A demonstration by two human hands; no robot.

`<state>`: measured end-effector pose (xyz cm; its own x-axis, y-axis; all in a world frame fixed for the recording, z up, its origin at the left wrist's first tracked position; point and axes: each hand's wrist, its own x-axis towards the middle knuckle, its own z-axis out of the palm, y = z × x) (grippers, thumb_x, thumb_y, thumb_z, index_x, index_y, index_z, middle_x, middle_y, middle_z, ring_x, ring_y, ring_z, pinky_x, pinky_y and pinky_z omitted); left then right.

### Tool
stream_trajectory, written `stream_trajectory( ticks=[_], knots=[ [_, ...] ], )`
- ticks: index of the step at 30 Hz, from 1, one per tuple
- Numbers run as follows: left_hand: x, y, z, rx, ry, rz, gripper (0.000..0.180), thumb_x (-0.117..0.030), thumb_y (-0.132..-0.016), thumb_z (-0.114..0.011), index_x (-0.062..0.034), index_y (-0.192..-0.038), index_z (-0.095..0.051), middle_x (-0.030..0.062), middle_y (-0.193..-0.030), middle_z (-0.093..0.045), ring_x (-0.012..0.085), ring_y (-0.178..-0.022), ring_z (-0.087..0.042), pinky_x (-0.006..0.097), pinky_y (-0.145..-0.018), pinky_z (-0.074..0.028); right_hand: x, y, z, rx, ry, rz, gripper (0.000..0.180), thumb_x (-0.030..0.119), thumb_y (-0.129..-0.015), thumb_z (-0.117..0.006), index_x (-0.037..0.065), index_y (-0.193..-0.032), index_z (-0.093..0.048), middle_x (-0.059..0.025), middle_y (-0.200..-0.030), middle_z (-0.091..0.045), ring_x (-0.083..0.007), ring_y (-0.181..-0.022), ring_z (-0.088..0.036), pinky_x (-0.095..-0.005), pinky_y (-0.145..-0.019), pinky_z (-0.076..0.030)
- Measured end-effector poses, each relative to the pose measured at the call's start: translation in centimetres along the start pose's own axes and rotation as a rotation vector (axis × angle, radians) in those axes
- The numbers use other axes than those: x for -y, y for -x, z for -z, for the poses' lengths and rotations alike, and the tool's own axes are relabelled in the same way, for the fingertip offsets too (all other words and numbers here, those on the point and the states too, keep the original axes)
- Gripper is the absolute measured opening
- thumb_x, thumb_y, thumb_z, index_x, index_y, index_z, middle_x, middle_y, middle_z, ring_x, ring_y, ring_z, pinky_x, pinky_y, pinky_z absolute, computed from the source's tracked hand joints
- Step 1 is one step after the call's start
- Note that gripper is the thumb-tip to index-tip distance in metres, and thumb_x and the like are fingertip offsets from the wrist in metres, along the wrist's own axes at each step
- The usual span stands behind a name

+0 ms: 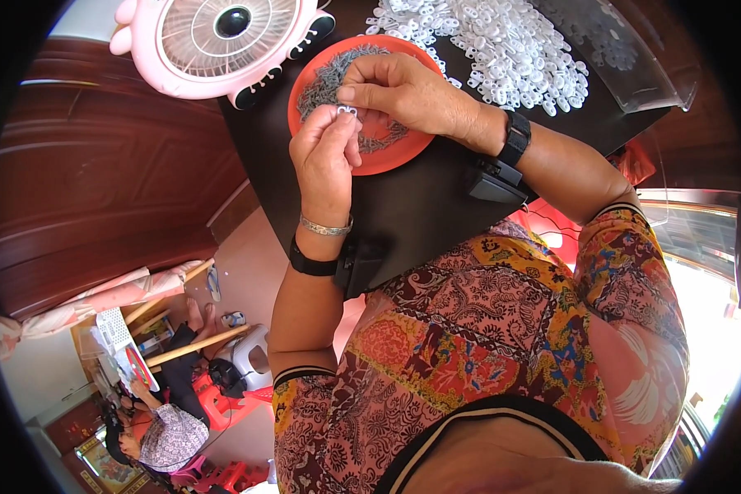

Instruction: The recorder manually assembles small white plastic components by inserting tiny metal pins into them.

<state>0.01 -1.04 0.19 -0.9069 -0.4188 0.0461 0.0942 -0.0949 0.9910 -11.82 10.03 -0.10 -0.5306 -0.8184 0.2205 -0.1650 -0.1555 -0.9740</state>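
Carved reddish-brown wooden panelling (115,156) runs along the left of the room, and beside me a dark, smooth tabletop (420,218) carries everything within my reach. Near its far edge lies a spread pile of small glossy white plastic pieces with oval holes (523,62), with a clear plastic bin (646,95) standing to its right. A round orange-red plastic dish (397,165) sits right under my hands, strewn with slim grey pieces (325,92); its raised rim probably stops them scattering, and being so close it likely spares me reaching. My left hand (325,152) pinches one small white piece (347,111) between thumb and forefinger, held up above the dish, likely so that its openings stay exposed. My right hand (399,90) arches over from the other side, thumb and forefinger meeting just beside that piece; I cannot tell whether a grey one is caught between them. Holding both hands over the dish presumably means anything dropped falls back inside. A pink-framed fan (232,23) stands at the upper left, seemingly placed clear of my elbows. Farther back, lower left, another person (173,436) sits.
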Motion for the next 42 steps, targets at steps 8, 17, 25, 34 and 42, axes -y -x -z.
stream_trajectory(
  ticks=[8, 17, 25, 34, 42],
  knots=[
    [0.4, 0.0, -0.2, -0.005, -0.024, -0.018, 0.017, -0.01, -0.089, -0.052, 0.0, -0.076, -0.055, 0.0005, -0.065, -0.051, 0.0049, -0.05, -0.042, 0.019, -0.044, -0.034, -0.6, 0.1, -0.2, 0.0, 0.062, 0.071, 0.02, 0.02, -0.089, -0.062, 0.001, -0.083, -0.061, 0.0019, -0.071, -0.058, -0.0048, -0.069, -0.051, -0.0225, -0.062, -0.044],
    [-0.3, -0.2, -0.1, 0.015, -0.085, 0.01, 0.017, -0.009, -0.088, -0.052, 0.0003, -0.075, -0.056, -0.0001, -0.063, -0.05, 0.0047, -0.05, -0.042, 0.02, -0.044, -0.034, -0.4, 0.3, 0.1, 0.063, 0.027, 0.041, 0.019, 0.019, -0.092, -0.06, 0.002, -0.082, -0.059, 0.0042, -0.073, -0.054, -0.0029, -0.071, -0.048, -0.0202, -0.062, -0.042],
    [-0.1, -0.6, 0.9, -0.069, -0.042, -0.007, 0.016, -0.012, -0.087, -0.054, -0.0007, -0.075, -0.057, -0.0007, -0.058, -0.049, 0.0053, -0.045, -0.042, 0.019, -0.042, -0.029, 2.4, -1.6, 4.4, -0.141, 0.294, 0.085, 0.024, 0.027, -0.09, -0.06, 0.003, -0.092, -0.065, -0.0006, -0.079, -0.062, -0.0106, -0.076, -0.058, -0.0269, -0.069, -0.047],
    [-0.2, -0.7, 1.0, -0.037, 0.043, -0.011, 0.018, -0.013, -0.087, -0.052, -0.0014, -0.075, -0.057, 0.0006, -0.058, -0.051, 0.0073, -0.046, -0.045, 0.02, -0.043, -0.031, -3.1, -2.4, 11.1, -0.216, 1.279, 0.191, 0.019, 0.023, -0.086, -0.059, 0.008, -0.095, -0.067, -0.0075, -0.086, -0.066, -0.0247, -0.079, -0.063, -0.037, -0.07, -0.049],
    [-0.2, -0.5, 1.2, -0.039, 0.07, -0.016, 0.018, -0.014, -0.088, -0.052, -0.0017, -0.075, -0.057, 0.0006, -0.059, -0.051, 0.0076, -0.046, -0.046, 0.019, -0.043, -0.031, -1.8, -2.1, 9.8, -0.071, 1.371, -0.046, 0.019, 0.021, -0.082, -0.055, 0.008, -0.087, -0.067, -0.0116, -0.081, -0.063, -0.034, -0.083, -0.06, -0.0448, -0.072, -0.048]
  ],
)
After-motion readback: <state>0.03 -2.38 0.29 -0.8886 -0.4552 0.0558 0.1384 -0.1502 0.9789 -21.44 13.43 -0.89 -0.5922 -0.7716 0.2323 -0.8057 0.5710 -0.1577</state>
